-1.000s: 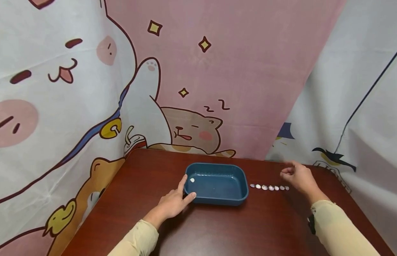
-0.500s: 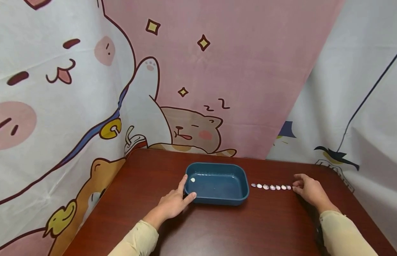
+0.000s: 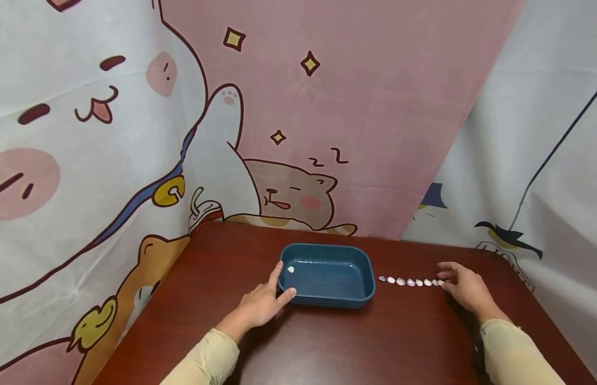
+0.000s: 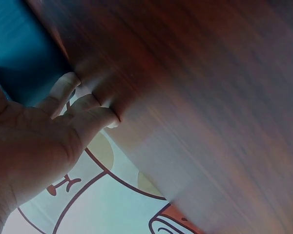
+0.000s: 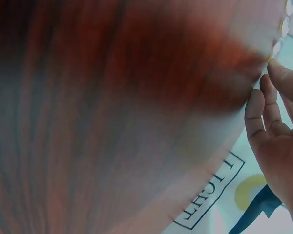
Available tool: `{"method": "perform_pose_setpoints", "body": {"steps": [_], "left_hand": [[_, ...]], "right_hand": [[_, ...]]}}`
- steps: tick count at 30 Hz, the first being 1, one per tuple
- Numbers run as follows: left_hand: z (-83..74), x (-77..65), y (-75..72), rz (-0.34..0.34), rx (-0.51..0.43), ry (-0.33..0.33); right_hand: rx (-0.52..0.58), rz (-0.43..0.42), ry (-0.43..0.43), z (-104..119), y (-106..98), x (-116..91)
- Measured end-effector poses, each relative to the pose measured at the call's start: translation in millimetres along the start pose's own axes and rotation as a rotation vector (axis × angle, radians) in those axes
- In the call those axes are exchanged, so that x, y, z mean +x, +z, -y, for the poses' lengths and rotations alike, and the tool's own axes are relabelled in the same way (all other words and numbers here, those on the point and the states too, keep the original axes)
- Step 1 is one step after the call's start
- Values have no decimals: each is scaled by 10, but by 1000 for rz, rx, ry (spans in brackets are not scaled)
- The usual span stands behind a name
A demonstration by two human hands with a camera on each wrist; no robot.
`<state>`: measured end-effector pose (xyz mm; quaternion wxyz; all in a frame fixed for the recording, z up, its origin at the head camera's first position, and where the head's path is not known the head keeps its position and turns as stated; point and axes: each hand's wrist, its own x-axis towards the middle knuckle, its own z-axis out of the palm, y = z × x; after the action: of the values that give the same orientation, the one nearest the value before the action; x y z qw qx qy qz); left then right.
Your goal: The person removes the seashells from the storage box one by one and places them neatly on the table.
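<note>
My left hand (image 3: 261,306) rests at the near left corner of a blue plastic basin (image 3: 327,302), thumb at the front and forefinger along the left side, fingers fairly straight. Inside the basin, near its left wall, lies one small white shell (image 3: 291,269). To the right of the basin, several small whitish and purplish seashells (image 3: 411,283) form a straight row on the table. At the right end of that row, my right hand (image 3: 466,291) pinches the last shell (image 3: 441,282) between thumb and bent fingertips, low over the wood. In the right wrist view the thumb (image 5: 283,78) partly covers it.
The dark red wooden table (image 3: 346,347) reaches back to a cloth backdrop (image 3: 365,107) printed with cartoon animals. More of the same cloth hangs along the left and right sides, close to the table's edges.
My right hand has come down and to the right, to the end of the row, where another shell now shows at its fingertips. The left hand and basin have stayed put.
</note>
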<state>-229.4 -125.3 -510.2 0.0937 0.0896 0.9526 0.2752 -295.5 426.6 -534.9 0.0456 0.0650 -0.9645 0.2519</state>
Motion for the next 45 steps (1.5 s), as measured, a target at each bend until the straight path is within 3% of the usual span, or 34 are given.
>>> {"method": "perform_pose_setpoints", "body": {"steps": [5, 8, 11, 15, 18, 21, 24, 26, 30, 34, 40, 45], "left_hand": [[-7, 3, -26, 1, 1, -3], [-8, 1, -46, -7, 6, -3], [-5, -4, -59, -13, 14, -4], [1, -7, -66, -19, 22, -7], [-4, -12, -70, -22, 20, -8], [-17, -22, -64, -12, 7, -7], [-32, -24, -44, 6, -5, 3], [-41, -24, -25, 21, -8, 11], [-58, -23, 9, 36, -20, 24], [-68, -28, 7, 37, -29, 17], [-52, -33, -11, 33, -13, 2], [-35, -27, -8, 33, -17, 0]], "right_hand": [[36, -41, 27, 6, -116, 9], [67, -87, 27, 158, -199, 74], [111, -120, -9, 494, -239, 198], [193, -114, -135, 1213, -116, 412], [257, -10, -248, 1882, 118, 531], [275, 174, -356, 2519, 459, 570], [197, 333, -413, 2984, 862, 567], [125, 382, -420, 3177, 1121, 568], [-24, 334, -373, 3349, 1499, 618], [-70, 250, -286, 3384, 1687, 683], [-80, 166, -240, 3437, 1788, 731], [-147, 136, -266, 3471, 1776, 705]]}}
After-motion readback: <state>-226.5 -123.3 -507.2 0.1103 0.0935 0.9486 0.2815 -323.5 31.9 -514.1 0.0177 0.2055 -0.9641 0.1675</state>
